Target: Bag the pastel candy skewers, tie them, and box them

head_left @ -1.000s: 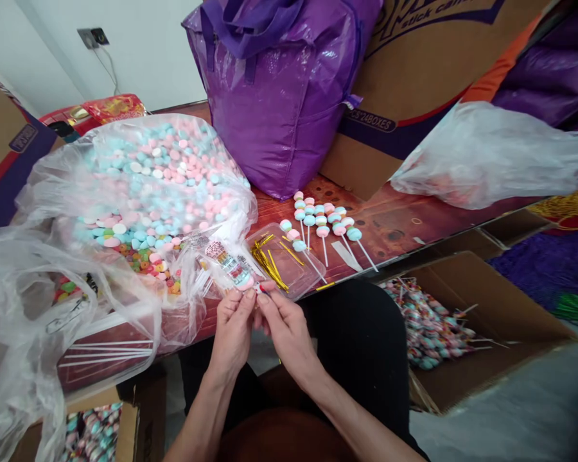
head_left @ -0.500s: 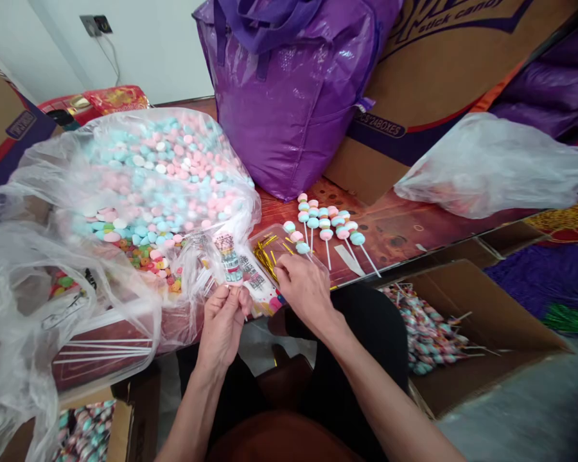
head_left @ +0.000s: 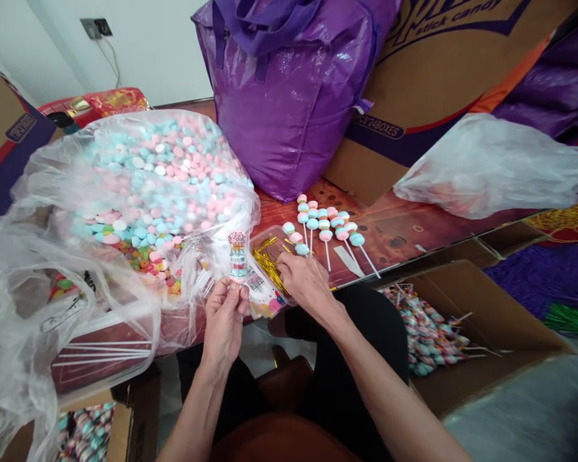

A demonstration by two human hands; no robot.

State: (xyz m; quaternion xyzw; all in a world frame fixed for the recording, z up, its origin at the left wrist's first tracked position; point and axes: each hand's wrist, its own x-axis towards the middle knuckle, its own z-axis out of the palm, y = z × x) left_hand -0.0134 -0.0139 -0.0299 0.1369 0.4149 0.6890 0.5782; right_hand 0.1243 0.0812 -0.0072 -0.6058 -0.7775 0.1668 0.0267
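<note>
My left hand (head_left: 225,311) is closed on the bottom of a wrapped candy stick (head_left: 237,256), which stands upright in a clear printed wrapper. Through the wrapper, pink and blue pieces show. My right hand (head_left: 303,277) reaches over a clear plastic tray (head_left: 270,236) of gold twist ties (head_left: 267,256). Its fingers are drawn together at the ties, and what they pinch is hidden. Just beyond that hand lie several unwrapped candy sticks (head_left: 324,226) with pink, blue and white pieces. Printed wrappers (head_left: 270,301) lie between my hands.
At left, a clear plastic bag (head_left: 168,167) bulges with pink and blue candies, near white sticks (head_left: 103,353). A purple bag (head_left: 289,102) stands behind. Cartons hold finished candy sticks (head_left: 421,333) at lower right and more candies (head_left: 87,430) at lower left.
My left hand has turned the wrapped candy stick more upright and slightly to the right. My right hand has shifted a little within the twist-tie tray.
</note>
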